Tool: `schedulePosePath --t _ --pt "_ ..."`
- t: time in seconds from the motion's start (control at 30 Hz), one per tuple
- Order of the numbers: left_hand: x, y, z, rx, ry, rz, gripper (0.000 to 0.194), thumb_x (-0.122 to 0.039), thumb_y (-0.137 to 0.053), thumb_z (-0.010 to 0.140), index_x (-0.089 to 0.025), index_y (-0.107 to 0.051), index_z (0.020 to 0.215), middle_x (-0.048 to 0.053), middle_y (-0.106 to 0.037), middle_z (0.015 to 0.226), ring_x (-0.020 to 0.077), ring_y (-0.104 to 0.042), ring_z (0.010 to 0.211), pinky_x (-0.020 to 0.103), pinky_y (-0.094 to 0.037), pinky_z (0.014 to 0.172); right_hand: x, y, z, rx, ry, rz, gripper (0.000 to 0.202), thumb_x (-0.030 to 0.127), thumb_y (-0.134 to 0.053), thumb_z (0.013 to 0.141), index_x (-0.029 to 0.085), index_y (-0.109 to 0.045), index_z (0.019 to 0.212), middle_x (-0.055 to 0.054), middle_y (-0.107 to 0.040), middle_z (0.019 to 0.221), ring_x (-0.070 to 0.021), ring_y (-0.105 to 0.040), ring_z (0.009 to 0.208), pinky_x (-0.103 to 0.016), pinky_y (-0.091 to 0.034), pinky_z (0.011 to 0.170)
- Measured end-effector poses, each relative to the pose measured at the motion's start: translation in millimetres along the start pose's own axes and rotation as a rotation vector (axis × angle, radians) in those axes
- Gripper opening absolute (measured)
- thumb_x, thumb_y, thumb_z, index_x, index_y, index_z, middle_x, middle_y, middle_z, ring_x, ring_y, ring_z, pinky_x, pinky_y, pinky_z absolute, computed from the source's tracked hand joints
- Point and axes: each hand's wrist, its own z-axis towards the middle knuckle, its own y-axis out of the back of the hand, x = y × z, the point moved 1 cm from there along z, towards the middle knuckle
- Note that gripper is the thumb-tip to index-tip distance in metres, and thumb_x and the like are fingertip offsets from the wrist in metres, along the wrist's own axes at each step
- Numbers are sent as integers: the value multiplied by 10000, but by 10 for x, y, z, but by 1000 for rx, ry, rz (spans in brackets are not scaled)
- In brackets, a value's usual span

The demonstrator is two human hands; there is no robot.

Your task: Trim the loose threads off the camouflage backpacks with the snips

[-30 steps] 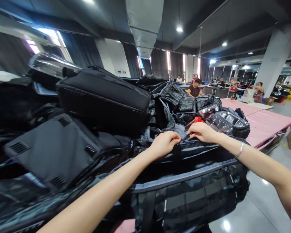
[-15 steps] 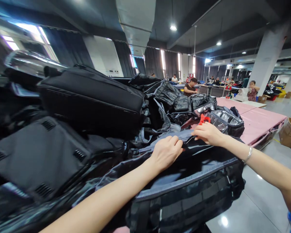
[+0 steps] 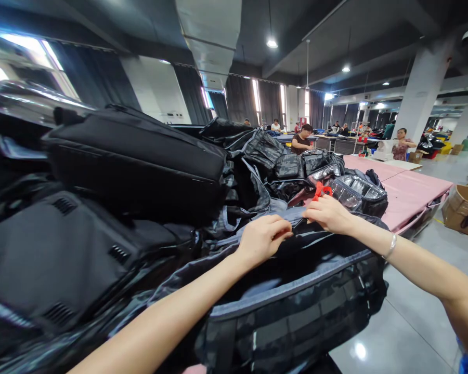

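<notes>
An open camouflage bag (image 3: 296,327) with grey-bound edges lies in front of me, its mouth facing up. Over the mouth, near the far edge, my left hand (image 3: 262,240) is closed with thumb and forefinger pinched together; what they hold, if anything, is too small to see. Just right of it, my right hand (image 3: 329,214) is closed around red-handled scissors (image 3: 322,191), whose looped handle sticks up behind the fingers. The blades are mostly hidden by the hand and the dark bag edge.
A large black bag (image 3: 136,161) and a dark grey panel (image 3: 74,254) are heaped on the left. More camouflage bags (image 3: 288,165) lie beyond on a pink table (image 3: 417,189). A cardboard box (image 3: 462,210) stands on the floor at right. Several people work farther back.
My left hand has turned slightly, its fingertips lifting off the bag's far edge. My right hand keeps its hold near that edge. The view has swung slightly to the right.
</notes>
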Motion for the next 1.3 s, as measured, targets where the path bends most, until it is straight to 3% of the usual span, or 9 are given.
schedulePosePath --t 0.1,0.23,0.33,0.47,0.6,0.73,1.07,1.3 --pt "62 102 -12 20 -2 -146 307 -331 -401 891 -186 -629 745 22 -654 743 134 -573 727 243 -415 702 55 114 -37 -85 -225 166 101 219 -530 854 158 -610 867 -56 -644 805 -168 -558 733 -275 -392 665" --pt "179 170 -60 18 0 -45 244 -391 -517 823 -183 -613 908 54 -637 891 179 -560 854 286 -433 768 322 329 -139 -206 -618 377 79 201 -564 821 178 -600 888 -37 -654 833 -155 -590 735 -248 -442 651" --pt "248 129 -103 86 9 37 154 -280 -523 814 -190 -585 922 35 -615 866 162 -554 817 263 -440 707 637 378 -219 -208 -714 493 105 246 -581 809 208 -607 904 -9 -665 813 -137 -589 665 -229 -448 593" --pt "240 97 -165 -29 -212 174 158 -158 -438 849 -193 -591 831 18 -600 807 128 -523 734 236 -410 643 951 185 -247 -162 -780 503 131 289 -576 809 222 -598 920 11 -658 762 -121 -575 599 -226 -435 588" --pt "152 138 -234 -125 -461 419 230 -138 -377 884 -186 -586 800 17 -577 720 134 -464 661 257 -355 576 1031 -81 -178 -185 -955 503 140 307 -570 801 208 -560 900 28 -617 675 -112 -554 551 -211 -405 546" --pt "82 166 -265 -139 -528 513 209 -164 -376 893 -180 -569 816 13 -559 689 133 -454 652 271 -344 577 1047 -196 -119 -206 -972 529 133 318 -556 803 205 -531 870 24 -614 677 -110 -547 546 -203 -381 521" --pt "65 109 -264 -107 -591 620 123 -163 -440 876 -185 -538 805 -7 -550 674 118 -459 635 277 -346 598 1036 -238 -114 -178 -912 487 81 289 -556 810 210 -551 829 11 -650 747 -124 -578 622 -213 -405 597" --pt "73 107 -247 -102 -579 567 130 -143 -435 871 -172 -556 831 2 -555 680 128 -451 631 270 -344 582 1075 -304 -162 -309 -978 523 108 302 -544 812 197 -548 836 9 -612 693 -117 -546 575 -212 -388 567"
